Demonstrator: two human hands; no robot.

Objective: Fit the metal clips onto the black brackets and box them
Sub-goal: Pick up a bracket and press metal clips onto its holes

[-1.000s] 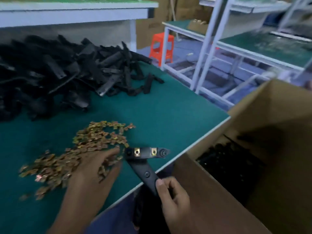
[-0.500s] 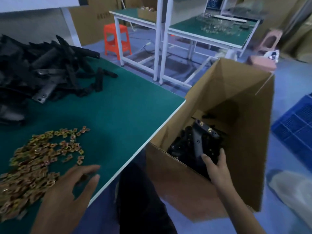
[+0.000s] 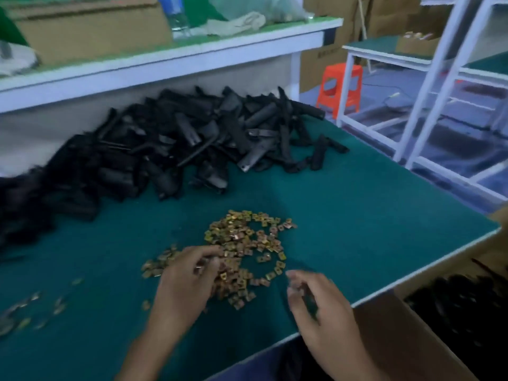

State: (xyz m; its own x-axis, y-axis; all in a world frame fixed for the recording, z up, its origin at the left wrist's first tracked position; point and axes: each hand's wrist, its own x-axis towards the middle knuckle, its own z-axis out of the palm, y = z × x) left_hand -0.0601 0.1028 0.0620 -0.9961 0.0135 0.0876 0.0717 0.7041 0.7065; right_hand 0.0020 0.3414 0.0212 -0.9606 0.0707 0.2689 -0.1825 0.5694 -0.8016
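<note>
A heap of small gold metal clips (image 3: pixel 248 240) lies on the green table (image 3: pixel 357 215). My left hand (image 3: pixel 187 284) rests on the heap's near left side, its fingertips curled and pinching a clip. My right hand (image 3: pixel 316 306) hovers over the table's front edge just right of the heap, fingers loosely curled and holding nothing. A big pile of black brackets (image 3: pixel 178 149) fills the back left of the table. At the right, beside the table, stands an open cardboard box (image 3: pixel 406 342) with black brackets (image 3: pixel 461 301) inside.
More loose clips (image 3: pixel 24 312) are scattered at the near left. A raised white shelf (image 3: pixel 165 64) runs behind the bracket pile. An orange stool (image 3: pixel 339 86) and white table frames (image 3: pixel 428 86) stand beyond the table's right edge.
My right hand has left the clipped bracket in the box and come back over the table, holding nothing. My left hand has moved into the clip heap. The view has swung back to the table.
</note>
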